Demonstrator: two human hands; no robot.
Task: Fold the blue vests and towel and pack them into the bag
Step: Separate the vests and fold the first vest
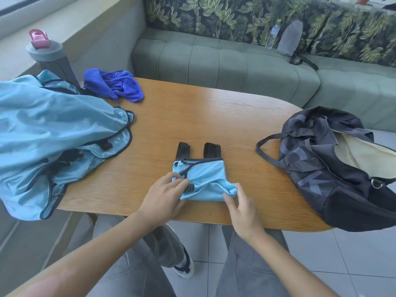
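Note:
A light blue vest lies folded into a small square near the table's front edge, two black straps sticking out at its far side. My left hand pinches its left edge. My right hand pinches its near right corner. A heap of unfolded light blue vests covers the table's left end and hangs over the edge. A crumpled dark blue towel lies at the far left corner. The dark patterned bag sits open on the right end, its pale lining showing.
The wooden table stands against a green bench sofa. A grey bottle with a pink lid stands behind the vest heap. A grey pouch and a clear water bottle rest on the sofa.

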